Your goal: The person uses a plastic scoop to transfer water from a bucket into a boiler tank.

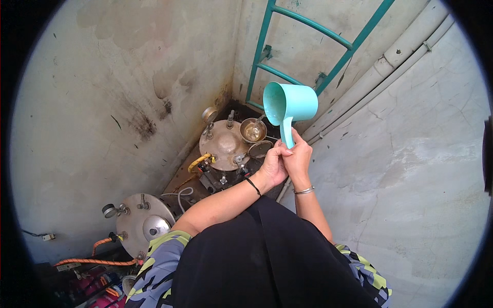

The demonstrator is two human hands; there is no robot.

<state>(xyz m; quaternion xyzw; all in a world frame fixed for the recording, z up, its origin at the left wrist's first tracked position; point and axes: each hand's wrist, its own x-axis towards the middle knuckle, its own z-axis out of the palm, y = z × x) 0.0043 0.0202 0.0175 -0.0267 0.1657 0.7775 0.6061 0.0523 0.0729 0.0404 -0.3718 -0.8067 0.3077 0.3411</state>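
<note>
A turquoise plastic dipper (298, 102) is tilted in front of me, its mouth turned to the left. My right hand (299, 154) grips its handle. My left hand (275, 159) closes around the lower handle, pressed against the right hand; its exact hold is partly hidden. Water (260, 118) runs from the dipper's lip into a round metal filler cup (243, 133) on top of a steel steam boiler (226, 143). Liquid shows inside the cup. Beside it, a round lid (261, 149) stands swung aside, close to my left hand.
The boiler carries a pressure gauge (209, 114), valves and a yellow hose (198, 161). A second boiler (133, 219), its lid (157, 228) on, stands lower left with an orange hose (100, 262). A green metal ladder (312, 25) and white pipes (389, 61) line the walls.
</note>
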